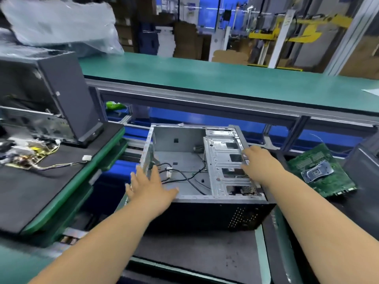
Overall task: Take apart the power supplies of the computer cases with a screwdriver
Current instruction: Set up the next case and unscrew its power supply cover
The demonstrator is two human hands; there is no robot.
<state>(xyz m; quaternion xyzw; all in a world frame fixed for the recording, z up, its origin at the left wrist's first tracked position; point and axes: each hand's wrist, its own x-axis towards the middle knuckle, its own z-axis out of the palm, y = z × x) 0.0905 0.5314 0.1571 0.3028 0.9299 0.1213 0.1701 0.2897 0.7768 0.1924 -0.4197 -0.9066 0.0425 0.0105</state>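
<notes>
- An open computer case (196, 181) lies on its side on a dark mat (194, 251) in the middle of the tabletop (12, 267), its open side up.
- Inside it are bare metal walls, loose black cables (184, 177) and a metal drive cage (227, 165) at the right end.
- The left hand (149, 187) is spread flat with straight fingers (141, 171) at the case's left rear edge, holding nothing.
- The right hand (256, 162) lies on the drive cage, its fingers (245, 153) bent over the cage's top edge.
- A second, dark computer case (51, 95) stands on the raised mat to the left, well apart.
- In front of it lies a bare circuit board with coloured wires (26, 154).
- A green motherboard (322, 171) lies to the right of the open case.
- A green conveyor belt (225, 78) runs behind.
</notes>
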